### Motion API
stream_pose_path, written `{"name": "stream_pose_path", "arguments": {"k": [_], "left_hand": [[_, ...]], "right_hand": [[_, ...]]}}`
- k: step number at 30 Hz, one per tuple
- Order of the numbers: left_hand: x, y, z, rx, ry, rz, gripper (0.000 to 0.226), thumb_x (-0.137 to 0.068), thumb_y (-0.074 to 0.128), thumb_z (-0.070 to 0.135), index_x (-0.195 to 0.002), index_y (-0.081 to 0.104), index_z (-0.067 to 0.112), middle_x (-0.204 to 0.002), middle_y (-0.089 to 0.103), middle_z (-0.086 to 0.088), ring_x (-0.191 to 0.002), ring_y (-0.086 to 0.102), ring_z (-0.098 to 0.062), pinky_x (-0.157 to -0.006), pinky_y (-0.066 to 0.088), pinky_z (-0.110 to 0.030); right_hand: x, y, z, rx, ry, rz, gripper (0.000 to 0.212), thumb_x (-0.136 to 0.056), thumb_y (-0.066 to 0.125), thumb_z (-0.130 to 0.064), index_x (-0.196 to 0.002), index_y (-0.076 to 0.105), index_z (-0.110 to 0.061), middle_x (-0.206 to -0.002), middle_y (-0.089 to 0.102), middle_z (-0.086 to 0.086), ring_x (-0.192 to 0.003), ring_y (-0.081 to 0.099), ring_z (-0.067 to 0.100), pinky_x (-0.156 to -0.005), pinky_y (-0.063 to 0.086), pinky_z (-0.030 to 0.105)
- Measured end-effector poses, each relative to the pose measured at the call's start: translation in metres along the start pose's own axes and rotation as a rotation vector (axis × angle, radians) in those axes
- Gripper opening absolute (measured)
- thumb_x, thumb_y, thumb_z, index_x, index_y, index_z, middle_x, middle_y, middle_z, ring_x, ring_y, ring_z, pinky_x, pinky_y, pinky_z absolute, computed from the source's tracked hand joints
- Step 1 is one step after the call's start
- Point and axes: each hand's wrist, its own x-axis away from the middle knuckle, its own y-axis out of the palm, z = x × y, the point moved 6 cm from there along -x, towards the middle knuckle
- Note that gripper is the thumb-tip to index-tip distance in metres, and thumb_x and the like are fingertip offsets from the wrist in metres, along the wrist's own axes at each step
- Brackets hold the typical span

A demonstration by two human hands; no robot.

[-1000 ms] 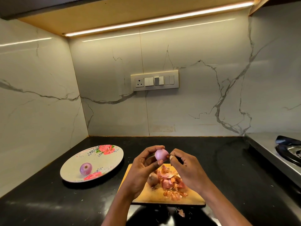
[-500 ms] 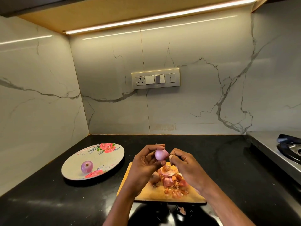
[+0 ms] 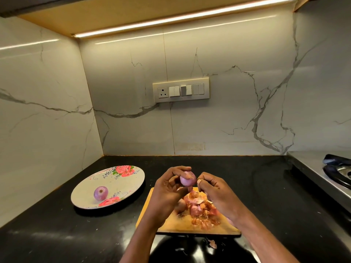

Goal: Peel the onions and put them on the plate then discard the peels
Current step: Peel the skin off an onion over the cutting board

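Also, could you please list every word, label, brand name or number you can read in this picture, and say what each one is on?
None: no readable text anywhere in this view.
Cream wall switch panel: plain socket and rocker switches, no legible marking.
Round cream plate with red roses: floral decoration only, no words.
Wooden chopping board, steel gas stove, black stone counter: no labels visible.

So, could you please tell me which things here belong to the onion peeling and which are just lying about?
Part of the job:
- onion held in the left hand, right hand beside it
- peeled onion on the plate
- peels on the cutting board

Just lying about:
- switch panel
- stove
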Motion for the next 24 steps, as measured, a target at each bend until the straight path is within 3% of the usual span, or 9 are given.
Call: {"name": "stream_pose_path", "arguments": {"k": [2, 4, 6, 8, 10, 14, 16, 19, 24], "left_hand": [[0.0, 0.003, 0.0, -0.024, -0.036, -0.008, 0.045, -0.08, 0.082, 0.022, -0.119, 0.061, 0.02, -0.122, 0.066, 0.014, -0.116, 0.065, -0.013, -0.092, 0.057, -0.031], [0.001, 0.004, 0.0, -0.178, -0.044, 0.036, 0.051, -0.079, 0.076, 0.052, -0.122, 0.058, 0.031, -0.113, 0.066, 0.02, -0.11, 0.066, -0.007, -0.09, 0.056, -0.025], [0.001, 0.001, 0.004, -0.402, 0.0, 0.095, 0.042, -0.084, 0.066, 0.062, -0.116, 0.059, 0.037, -0.104, 0.067, 0.019, -0.101, 0.067, -0.005, -0.085, 0.055, -0.02], [0.002, 0.002, 0.006, -0.471, 0.035, 0.1, 0.039, -0.081, 0.063, 0.06, -0.113, 0.061, 0.039, -0.102, 0.068, 0.018, -0.095, 0.068, -0.004, -0.083, 0.056, -0.021], [0.001, 0.003, 0.006, -0.378, 0.046, 0.06, 0.036, -0.082, 0.067, 0.051, -0.115, 0.063, 0.035, -0.106, 0.069, 0.017, -0.101, 0.068, -0.006, -0.088, 0.058, -0.027], [0.001, -0.003, 0.005, -0.081, 0.012, 0.042, 0.037, -0.084, 0.072, 0.022, -0.12, 0.062, 0.017, -0.117, 0.071, 0.005, -0.112, 0.068, -0.013, -0.091, 0.055, -0.025], [0.0, -0.012, 0.005, 0.005, 0.015, 0.107, 0.039, -0.083, 0.07, 0.02, -0.121, 0.061, 0.017, -0.116, 0.071, 0.004, -0.112, 0.067, -0.013, -0.088, 0.055, -0.023], [-0.001, -0.017, 0.004, 0.07, 0.0, 0.161, 0.041, -0.085, 0.067, 0.024, -0.124, 0.059, 0.018, -0.116, 0.072, 0.0, -0.11, 0.068, -0.018, -0.086, 0.056, -0.028], [-0.003, -0.012, 0.001, 0.044, -0.019, 0.146, 0.036, -0.09, 0.063, 0.026, -0.125, 0.06, 0.018, -0.114, 0.073, -0.002, -0.106, 0.07, -0.023, -0.088, 0.058, -0.032]], "right_hand": [[0.0, 0.0, 0.001, -0.003, -0.002, 0.012, 0.03, -0.103, 0.05, -0.016, -0.074, 0.057, -0.016, -0.062, 0.05, -0.014, -0.058, 0.045, -0.001, -0.056, 0.037, 0.014], [-0.001, 0.0, 0.001, 0.051, -0.027, 0.014, 0.029, -0.103, 0.05, -0.019, -0.075, 0.058, -0.019, -0.067, 0.052, -0.011, -0.064, 0.045, 0.001, -0.06, 0.039, 0.017], [0.0, 0.0, 0.001, 0.106, -0.045, 0.016, 0.029, -0.102, 0.051, -0.019, -0.074, 0.058, -0.021, -0.067, 0.052, -0.011, -0.065, 0.045, 0.002, -0.06, 0.039, 0.017], [0.0, 0.001, -0.001, 0.112, -0.046, 0.009, 0.03, -0.102, 0.051, -0.018, -0.073, 0.058, -0.022, -0.065, 0.051, -0.013, -0.062, 0.044, 0.001, -0.059, 0.038, 0.016], [0.0, 0.002, -0.001, 0.026, -0.009, -0.01, 0.031, -0.102, 0.051, -0.016, -0.071, 0.057, -0.019, -0.062, 0.048, -0.013, -0.057, 0.042, 0.0, -0.055, 0.036, 0.015], [-0.001, -0.005, 0.001, -0.38, 0.039, 0.03, 0.028, -0.098, 0.053, -0.016, -0.07, 0.052, -0.016, -0.06, 0.036, -0.005, -0.054, 0.03, 0.007, -0.05, 0.03, 0.017], [-0.001, -0.019, 0.003, -0.518, 0.027, 0.106, 0.025, -0.096, 0.058, -0.022, -0.073, 0.055, -0.015, -0.06, 0.036, -0.004, -0.054, 0.027, 0.007, -0.048, 0.029, 0.017], [-0.002, -0.027, 0.009, -0.218, 0.013, 0.093, 0.027, -0.103, 0.05, -0.025, -0.083, 0.062, -0.011, -0.063, 0.043, -0.005, -0.056, 0.033, 0.007, -0.051, 0.03, 0.019], [-0.004, -0.01, 0.013, 0.24, -0.043, 0.001, 0.024, -0.1, 0.056, -0.042, -0.087, 0.071, -0.028, -0.068, 0.062, -0.017, -0.062, 0.054, -0.001, -0.059, 0.039, 0.014]]}}
